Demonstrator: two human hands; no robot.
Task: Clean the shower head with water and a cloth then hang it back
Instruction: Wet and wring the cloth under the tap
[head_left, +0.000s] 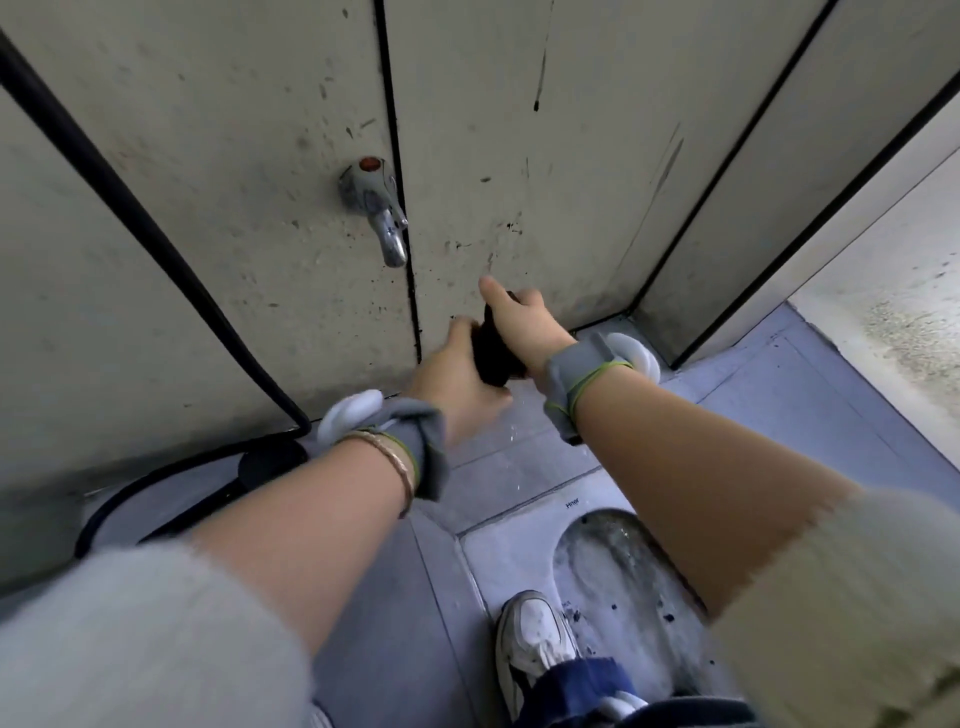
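1. Low against the far wall (234, 156), below and right of the metal tap (376, 208), both hands hold one dark object.
2. The left hand (457, 379) curls around the lower end of the dark shower head (491, 353).
3. The right hand (522, 325) grips its upper part from the right, index finger pointing up.
4. A black hose (156, 234) runs down the wall at left to the floor (779, 405).
5. A white shoe (535, 639) stands near the squat toilet (613, 561).
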